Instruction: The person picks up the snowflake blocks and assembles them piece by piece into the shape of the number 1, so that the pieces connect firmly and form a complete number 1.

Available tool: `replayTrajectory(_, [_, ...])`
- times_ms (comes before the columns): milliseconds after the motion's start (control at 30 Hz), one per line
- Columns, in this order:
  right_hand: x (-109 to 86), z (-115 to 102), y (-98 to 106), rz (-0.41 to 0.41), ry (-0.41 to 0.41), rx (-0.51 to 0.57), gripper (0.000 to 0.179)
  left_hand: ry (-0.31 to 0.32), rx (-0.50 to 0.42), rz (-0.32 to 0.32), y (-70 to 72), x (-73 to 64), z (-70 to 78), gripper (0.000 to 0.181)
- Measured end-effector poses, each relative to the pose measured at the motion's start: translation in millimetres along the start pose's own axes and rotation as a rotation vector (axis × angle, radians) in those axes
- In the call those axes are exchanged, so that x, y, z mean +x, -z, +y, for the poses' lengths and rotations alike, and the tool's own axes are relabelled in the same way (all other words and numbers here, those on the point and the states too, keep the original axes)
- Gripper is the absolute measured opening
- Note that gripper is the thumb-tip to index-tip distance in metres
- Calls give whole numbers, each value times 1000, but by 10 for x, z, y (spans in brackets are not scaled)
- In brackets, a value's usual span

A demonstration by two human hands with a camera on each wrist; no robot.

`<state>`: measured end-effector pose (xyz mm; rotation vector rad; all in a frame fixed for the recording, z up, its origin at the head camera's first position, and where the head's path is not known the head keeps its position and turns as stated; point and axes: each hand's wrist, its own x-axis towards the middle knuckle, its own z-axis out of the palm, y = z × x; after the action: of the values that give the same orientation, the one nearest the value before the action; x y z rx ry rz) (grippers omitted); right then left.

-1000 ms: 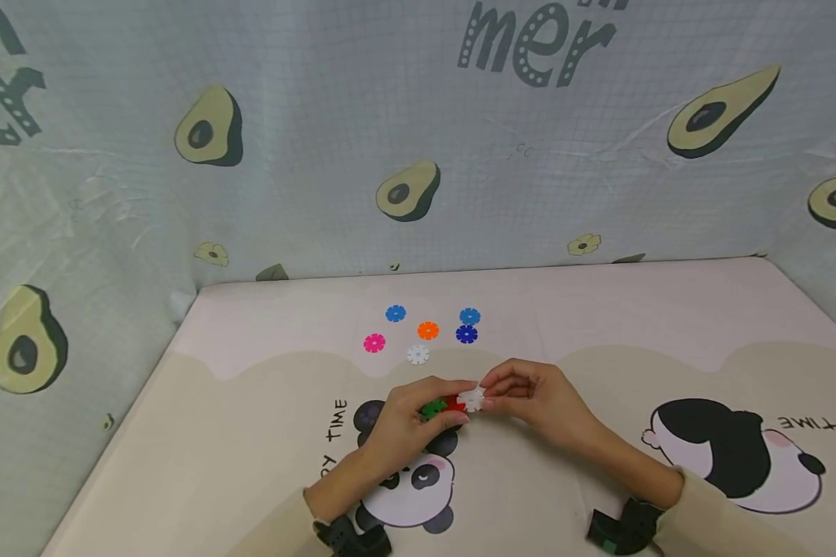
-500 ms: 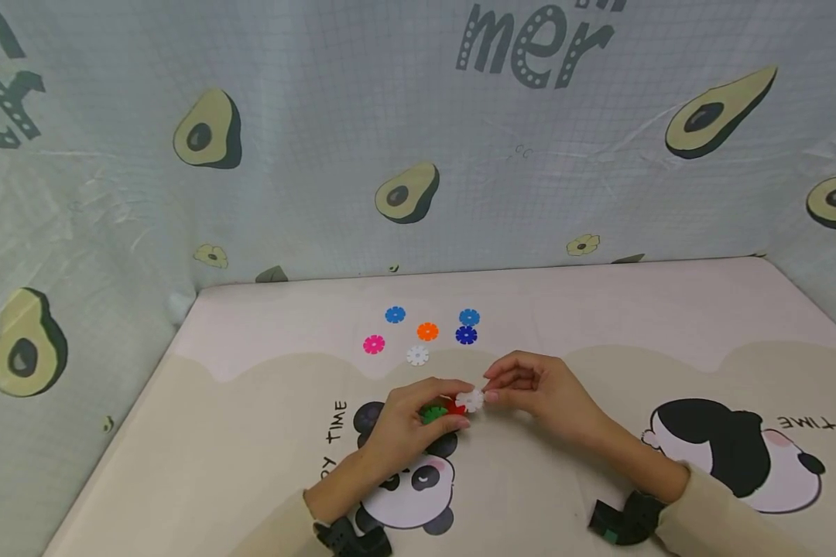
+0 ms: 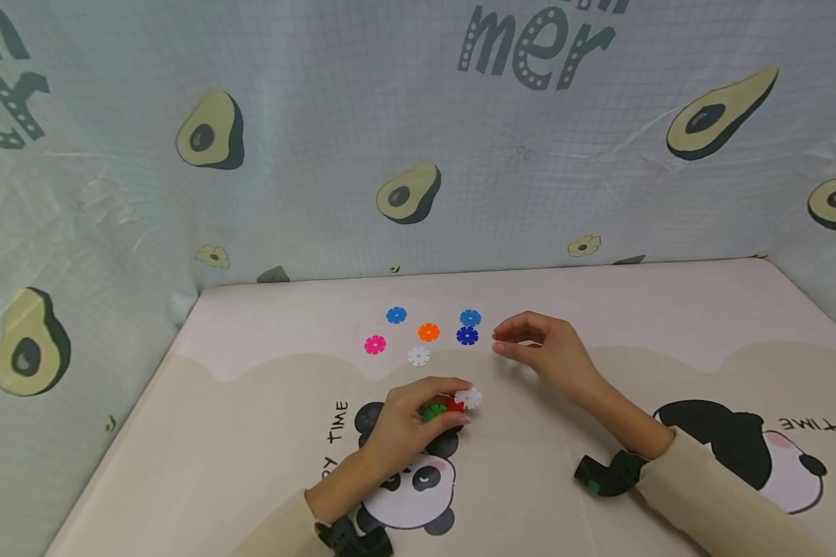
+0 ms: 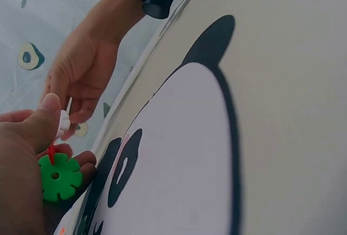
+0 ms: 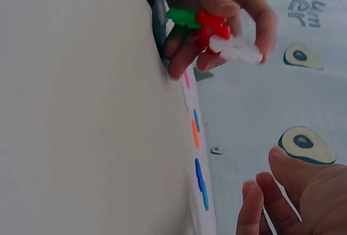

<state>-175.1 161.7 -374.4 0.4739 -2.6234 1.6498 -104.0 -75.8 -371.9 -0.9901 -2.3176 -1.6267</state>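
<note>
My left hand (image 3: 409, 418) pinches a short chain of notched plastic snowflake discs between thumb and fingers. In the chain, a green disc (image 4: 60, 177) joins a red disc (image 5: 212, 27), and a white disc (image 5: 236, 49) sits at the outer end, set at an angle to the red one. Farther up the table, my right hand (image 3: 550, 352) holds nothing, its thumb and fingers loosely bent and apart. Its fingertips are just right of a dark blue disc (image 3: 467, 336), which lies against a light blue disc (image 3: 470, 318).
More loose discs lie to the left: an orange one (image 3: 428, 332), a white one (image 3: 419, 356), a pink one (image 3: 375, 345) and another light blue one (image 3: 396, 315). A printed cloth (image 3: 251, 433) covers the table. Behind it hangs an avocado-patterned curtain (image 3: 306, 116).
The right hand has let go of the white disc at the chain's end and moved away up the table toward the blue discs. The left hand keeps the chain in about the same place.
</note>
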Motion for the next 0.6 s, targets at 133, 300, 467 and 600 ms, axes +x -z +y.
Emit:
replayTrajectory(133, [97, 34, -69, 7, 4, -5, 25, -33, 22, 15, 4, 4, -3, 37])
replayTrajectory(300, [209, 76, -159, 14, -4, -4, 26, -28, 28, 12, -15, -26, -120, 37])
replayTrajectory(467, [281, 106, -249, 10, 4, -24, 28, 0, 19, -10, -55, -77, -369, 37])
replayTrajectory(600, [319, 131, -318, 16, 22, -64, 26, -3, 17, -11, -55, -76, -373, 35])
